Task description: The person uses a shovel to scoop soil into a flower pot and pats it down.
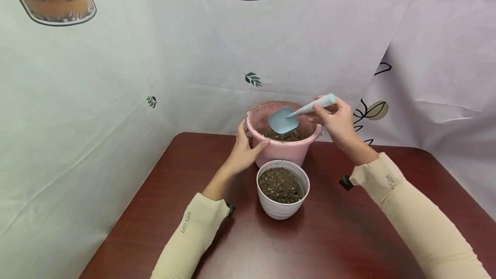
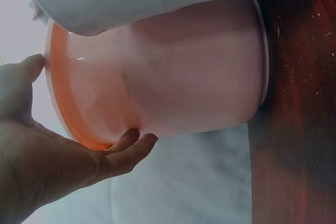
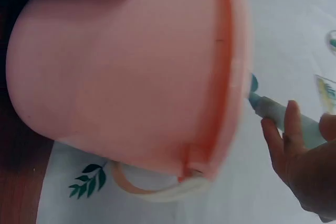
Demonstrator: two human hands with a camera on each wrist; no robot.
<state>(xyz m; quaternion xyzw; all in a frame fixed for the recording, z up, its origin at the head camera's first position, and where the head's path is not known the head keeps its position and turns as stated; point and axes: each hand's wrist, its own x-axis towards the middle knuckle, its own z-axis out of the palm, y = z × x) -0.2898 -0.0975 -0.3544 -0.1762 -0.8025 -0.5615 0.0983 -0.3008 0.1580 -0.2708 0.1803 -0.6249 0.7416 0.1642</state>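
My left hand holds the pink bucket by its left side, thumb at the front of the rim and fingers against the outer wall, as the left wrist view also shows. Dark soil lies inside the bucket. Above the bucket's opening, my right hand pinches the pale handle of a small blue hand trowel. The trowel's blade tilts down to the left, with no soil visible on it. In front of the bucket stands a white ribbed plant pot holding dark soil.
Everything stands on a dark red-brown table. A pale printed cloth hangs behind and along both sides. The bucket's handle hangs at its right side. Soil crumbs dot the table near the pot.
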